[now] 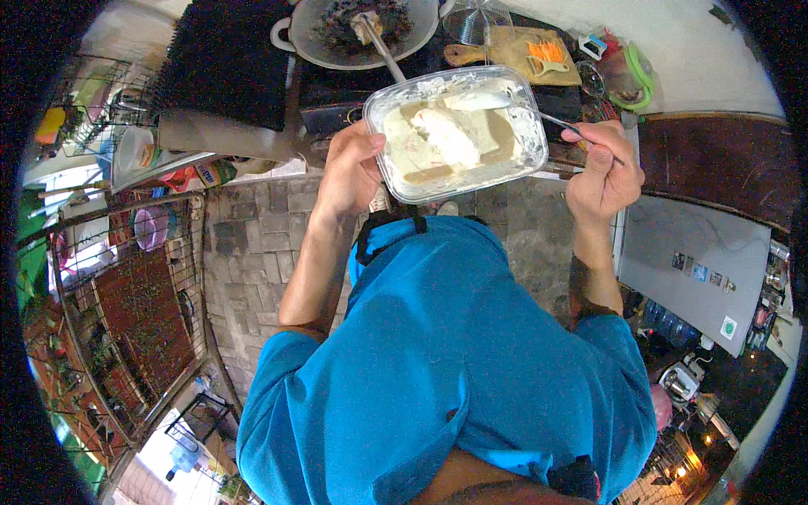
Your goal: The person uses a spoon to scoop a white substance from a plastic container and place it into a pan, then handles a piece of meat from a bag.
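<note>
My left hand grips the left side of a clear rectangular plastic container, thumb over its rim. Inside lies a whitish batter-like mixture with a paler lump in the middle, and white smears coat the walls. Between thumb and fingers, my right hand holds the thin handle of a metal spoon. Its bowl rests inside the container near the far wall, partly coated with the mixture. The container is held in the air in front of my blue shirt.
Beyond the container, a large wok holds a long-handled utensil. To its right, a wooden board bears orange strips and a peeler. A green-lidded container stands by the wall. Wire fencing runs along the left.
</note>
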The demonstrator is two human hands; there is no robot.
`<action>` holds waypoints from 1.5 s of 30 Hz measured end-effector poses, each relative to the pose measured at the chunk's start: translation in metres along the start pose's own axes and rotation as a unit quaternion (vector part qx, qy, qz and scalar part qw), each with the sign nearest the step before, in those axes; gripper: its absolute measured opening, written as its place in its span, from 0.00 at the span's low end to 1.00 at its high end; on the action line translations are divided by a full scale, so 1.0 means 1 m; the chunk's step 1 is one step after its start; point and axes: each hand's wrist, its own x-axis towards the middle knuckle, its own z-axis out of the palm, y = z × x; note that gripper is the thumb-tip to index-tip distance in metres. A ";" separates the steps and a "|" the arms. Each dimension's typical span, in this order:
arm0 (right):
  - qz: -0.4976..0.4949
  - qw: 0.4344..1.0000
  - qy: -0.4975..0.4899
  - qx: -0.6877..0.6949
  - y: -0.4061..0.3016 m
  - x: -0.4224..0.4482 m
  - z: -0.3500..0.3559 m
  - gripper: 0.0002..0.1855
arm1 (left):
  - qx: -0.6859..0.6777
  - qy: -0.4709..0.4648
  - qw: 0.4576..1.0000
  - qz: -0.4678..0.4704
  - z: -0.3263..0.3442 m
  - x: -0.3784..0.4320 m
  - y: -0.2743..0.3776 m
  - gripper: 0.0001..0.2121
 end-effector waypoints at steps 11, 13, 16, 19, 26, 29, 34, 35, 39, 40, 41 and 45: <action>0.079 0.989 0.017 -0.121 -0.012 -0.013 -0.006 0.11 | -0.014 0.043 0.997 0.057 0.000 -0.003 -0.006 0.18; 0.074 0.989 0.071 -0.107 -0.018 -0.016 0.001 0.11 | -0.022 0.049 0.996 0.067 0.002 -0.002 -0.009 0.17; 0.009 0.994 0.072 -0.086 -0.024 -0.017 -0.003 0.10 | -0.001 0.021 0.997 0.069 0.002 0.001 -0.011 0.18; -0.126 0.989 -0.034 -0.074 -0.027 -0.019 -0.004 0.06 | 0.011 0.035 0.997 0.064 0.007 0.001 -0.011 0.18; -0.186 0.973 -0.113 -0.083 -0.031 -0.021 0.013 0.08 | -0.005 0.026 0.998 0.055 0.006 -0.001 -0.008 0.20; -0.177 0.974 -0.101 -0.104 -0.028 -0.021 0.017 0.06 | -0.008 0.033 0.998 0.050 0.004 -0.001 -0.009 0.20; 0.078 0.997 -0.030 -0.005 -0.025 -0.030 0.029 0.06 | 0.004 0.032 0.998 0.060 0.006 0.000 -0.008 0.19; 0.078 0.997 -0.030 -0.006 -0.026 -0.029 0.027 0.06 | 0.006 0.030 0.998 0.061 0.006 0.001 -0.008 0.19; -0.001 0.995 -0.100 -0.010 -0.024 -0.020 0.016 0.04 | 0.010 0.040 0.997 0.060 0.009 0.000 -0.006 0.19; -0.031 0.994 -0.099 -0.014 -0.023 -0.018 0.013 0.05 | 0.010 0.040 0.997 0.060 0.007 0.001 -0.007 0.19; -0.031 0.994 -0.099 -0.014 -0.022 -0.017 0.011 0.05 | 0.012 0.041 0.997 0.065 0.004 0.002 -0.009 0.19; -0.023 0.995 -0.053 -0.078 -0.016 -0.012 0.007 0.08 | 0.014 0.042 0.996 0.080 0.005 0.002 -0.010 0.19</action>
